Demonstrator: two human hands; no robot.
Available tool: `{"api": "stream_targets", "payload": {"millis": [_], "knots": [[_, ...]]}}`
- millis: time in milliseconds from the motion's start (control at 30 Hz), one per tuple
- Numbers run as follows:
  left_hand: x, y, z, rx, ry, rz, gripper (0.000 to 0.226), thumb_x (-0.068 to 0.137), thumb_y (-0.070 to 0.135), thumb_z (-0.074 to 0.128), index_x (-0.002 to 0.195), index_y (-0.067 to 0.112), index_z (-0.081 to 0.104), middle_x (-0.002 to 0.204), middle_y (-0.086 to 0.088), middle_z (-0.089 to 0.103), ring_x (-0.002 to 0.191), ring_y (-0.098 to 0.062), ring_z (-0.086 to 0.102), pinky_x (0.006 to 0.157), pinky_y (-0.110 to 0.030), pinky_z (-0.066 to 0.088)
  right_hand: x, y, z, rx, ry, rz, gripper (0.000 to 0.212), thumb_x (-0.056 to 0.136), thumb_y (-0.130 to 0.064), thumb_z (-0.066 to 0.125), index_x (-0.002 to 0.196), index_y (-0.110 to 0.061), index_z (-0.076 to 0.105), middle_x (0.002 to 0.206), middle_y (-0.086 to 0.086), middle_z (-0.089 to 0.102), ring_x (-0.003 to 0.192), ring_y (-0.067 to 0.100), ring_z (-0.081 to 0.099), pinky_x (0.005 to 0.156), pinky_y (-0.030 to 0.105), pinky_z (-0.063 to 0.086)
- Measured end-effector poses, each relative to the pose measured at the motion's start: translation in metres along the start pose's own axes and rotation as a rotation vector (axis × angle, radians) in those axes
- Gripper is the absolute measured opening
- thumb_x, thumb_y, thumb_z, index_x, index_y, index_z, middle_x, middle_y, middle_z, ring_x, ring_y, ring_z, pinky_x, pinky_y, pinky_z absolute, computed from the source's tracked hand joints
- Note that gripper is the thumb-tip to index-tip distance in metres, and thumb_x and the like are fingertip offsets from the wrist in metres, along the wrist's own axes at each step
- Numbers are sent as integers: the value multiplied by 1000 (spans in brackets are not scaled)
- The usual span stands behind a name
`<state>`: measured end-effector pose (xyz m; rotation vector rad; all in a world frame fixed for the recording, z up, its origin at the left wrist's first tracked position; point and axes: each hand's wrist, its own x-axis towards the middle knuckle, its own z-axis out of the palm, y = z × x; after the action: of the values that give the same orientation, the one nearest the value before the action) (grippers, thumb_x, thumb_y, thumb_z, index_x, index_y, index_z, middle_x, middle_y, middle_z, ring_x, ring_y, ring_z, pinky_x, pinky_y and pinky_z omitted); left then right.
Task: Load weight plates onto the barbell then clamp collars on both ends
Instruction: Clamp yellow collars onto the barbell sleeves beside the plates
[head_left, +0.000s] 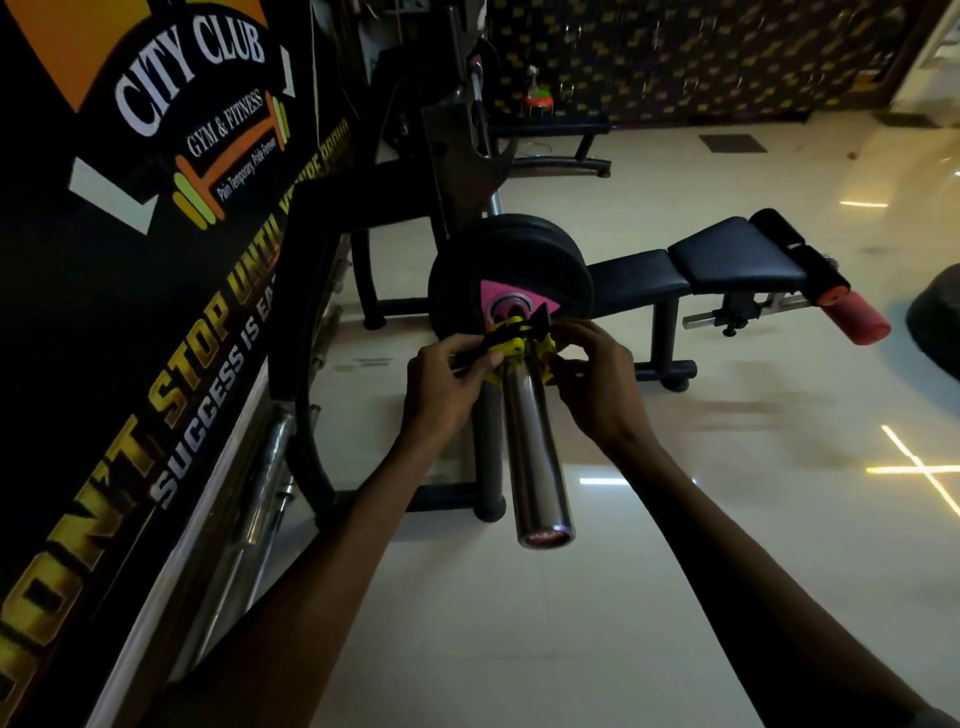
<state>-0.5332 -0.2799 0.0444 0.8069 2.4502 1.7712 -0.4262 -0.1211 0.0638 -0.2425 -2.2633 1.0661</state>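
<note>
Glossy cream tiled floor (675, 597), streaked with bright light reflections at right. Black wall banner (130, 260) along left, lettered "CITY CLUB GYM & FITNESS". Black padded bench (727, 254) at centre right, orange foam roller (852, 317) at its far end. Dark patterned wall (701, 57) at rear. Chrome rails (260, 499) below banner. Dim overall.

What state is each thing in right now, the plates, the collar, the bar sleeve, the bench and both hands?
Weight plates: loaded on the barbell sleeve, stacked together.
Yellow collar: on the sleeve just outside the plates, black lever raised, not yet clamped.
Barbell sleeve: bare from the collar to its end.
Left hand: grips the collar's lever side.
Right hand: fingers pinch the collar's other side.
Bench: unoccupied.
</note>
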Motion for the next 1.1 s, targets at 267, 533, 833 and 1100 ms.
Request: {"api": "stream_targets", "payload": {"millis": [267,533,833,1100], "knots": [[48,-14,7,24,7,9,35,94,26,75,126,12,72,113,3,74,95,6,64,76,-1,49,51,18,21,-99,11,8,45,91,2,68,135,-7,64,134,10,60,112,22,66,91,18,56],[52,-15,6,53,31,90,37,90,24,79,125,12,73,113,8,72,95,3,68,78,-3,52,63,25,21,-289,-191,-145,65,97,-4,60,155,-26,42,142,8,42,125,22,47,99,29,50],[55,9,3,533,-82,497,62,96,0,63,155,6,42,161,-12,41,153,-27,33,125,-36,28,72,23,7,-181,-221,-121,45,95,-6,66,139,-11,59,137,9,52,104,9,59,83,6,52],[50,-2,5,537,79,464,43,93,10,75,134,1,66,137,-14,66,134,-28,58,113,-39,47,69,27,5,-123,-191,-115,35,96,-11,67,130,-5,66,134,8,60,103,13,67,81,3,50]]}}
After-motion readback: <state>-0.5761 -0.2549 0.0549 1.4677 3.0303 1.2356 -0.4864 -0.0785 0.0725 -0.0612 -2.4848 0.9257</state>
